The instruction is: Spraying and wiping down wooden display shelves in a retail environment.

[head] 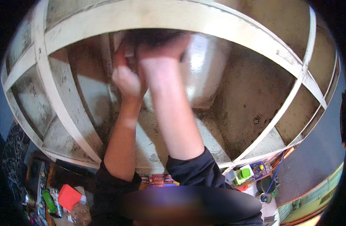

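Both forearms, in dark sleeves, reach into the middle opening of a whitish cabinet with a cross-barred frame [173,17]. My left hand [127,73] is bent near a dark, blurred object [156,36] at the top of the opening; whether it grips this cannot be told. Close beside it on the right, my right hand [167,50] is blurred, with its fingers curled at the same dark object. That object's kind cannot be made out. Behind the hands a glossy pale panel [201,70] reflects light.
Stained compartment walls [252,96] surround the arms, with frame bars on both sides. Lower right are a green-lidded container [245,173] and a blue basket [258,169]. Lower left, a red item [69,197] and a green item [49,201] lie among other things.
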{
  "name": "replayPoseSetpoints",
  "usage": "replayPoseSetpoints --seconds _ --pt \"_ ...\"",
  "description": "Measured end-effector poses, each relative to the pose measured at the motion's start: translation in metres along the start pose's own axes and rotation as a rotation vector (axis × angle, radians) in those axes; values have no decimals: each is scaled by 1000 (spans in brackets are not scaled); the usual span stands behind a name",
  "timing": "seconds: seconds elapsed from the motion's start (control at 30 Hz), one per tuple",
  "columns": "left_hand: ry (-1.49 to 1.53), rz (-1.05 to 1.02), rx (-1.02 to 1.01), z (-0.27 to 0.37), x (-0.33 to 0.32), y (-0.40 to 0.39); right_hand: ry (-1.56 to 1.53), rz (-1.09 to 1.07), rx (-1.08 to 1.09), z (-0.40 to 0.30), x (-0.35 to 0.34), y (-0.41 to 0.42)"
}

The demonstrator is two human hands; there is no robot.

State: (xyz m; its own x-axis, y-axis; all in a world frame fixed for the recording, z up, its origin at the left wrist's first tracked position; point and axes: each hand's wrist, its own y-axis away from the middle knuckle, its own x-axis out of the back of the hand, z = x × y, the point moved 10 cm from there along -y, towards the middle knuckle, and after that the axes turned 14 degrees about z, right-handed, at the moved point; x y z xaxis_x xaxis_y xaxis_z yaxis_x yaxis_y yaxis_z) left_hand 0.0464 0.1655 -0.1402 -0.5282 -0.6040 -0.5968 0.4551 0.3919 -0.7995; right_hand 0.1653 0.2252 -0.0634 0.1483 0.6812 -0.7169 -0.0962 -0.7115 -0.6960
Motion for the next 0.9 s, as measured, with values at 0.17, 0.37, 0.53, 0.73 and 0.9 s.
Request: replayPoseSetpoints --seconds 0.17,0.37,0.53,0.73,0.9 --pt "113 17 227 -24 6 4 -154 287 -226 39 14 19" --pt "-31 -175 292 -8 -10 9 369 491 345 -126 39 19" --pt "202 -167 255 3 -14 10 657 544 388 -155 39 54" --pt "392 -266 525 -20 -37 32 2122 164 689 -137 38 89" --pt "636 -385 723 19 -55 64 2765 -870 854 -85 25 169"
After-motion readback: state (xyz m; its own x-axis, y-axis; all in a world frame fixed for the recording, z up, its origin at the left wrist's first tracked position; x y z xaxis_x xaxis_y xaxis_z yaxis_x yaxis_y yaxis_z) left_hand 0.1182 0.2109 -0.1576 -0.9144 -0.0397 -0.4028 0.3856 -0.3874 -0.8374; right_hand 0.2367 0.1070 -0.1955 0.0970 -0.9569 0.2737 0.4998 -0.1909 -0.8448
